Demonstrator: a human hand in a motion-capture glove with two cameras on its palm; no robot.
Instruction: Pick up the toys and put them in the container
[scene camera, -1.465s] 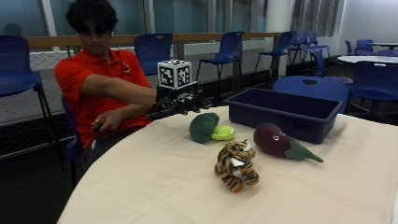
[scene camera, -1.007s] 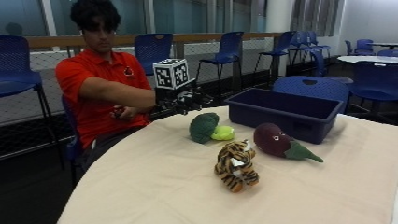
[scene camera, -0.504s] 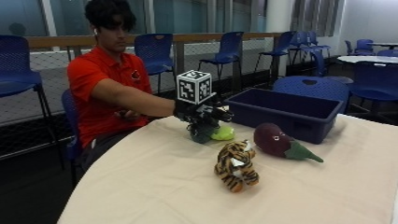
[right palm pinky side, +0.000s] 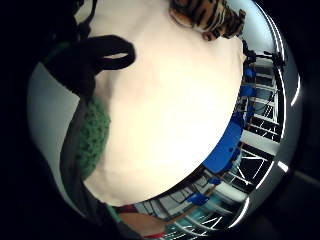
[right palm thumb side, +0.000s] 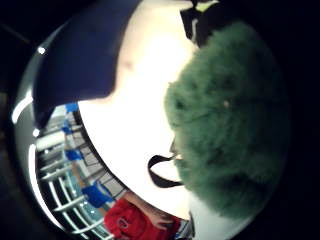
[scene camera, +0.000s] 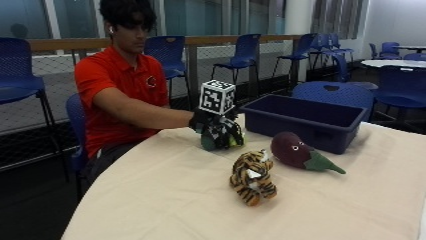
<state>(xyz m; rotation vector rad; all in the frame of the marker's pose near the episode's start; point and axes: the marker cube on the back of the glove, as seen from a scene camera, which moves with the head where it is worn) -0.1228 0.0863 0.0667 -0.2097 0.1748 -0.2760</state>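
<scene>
Gripping, seemingly, a fuzzy green plush toy (right palm thumb side: 230, 120): gloved hand (scene camera: 216, 131).

Right arm outstretched, gloved right hand (scene camera: 216, 131) curled

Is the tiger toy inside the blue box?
No, the tiger toy lies on the table, in front of the blue box.

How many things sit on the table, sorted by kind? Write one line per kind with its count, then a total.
Plush toys: 3, namely the green toy under the gloved right hand, the tiger and the eggplant.
Containers: 1, the blue bin.
Total: 4.
</scene>
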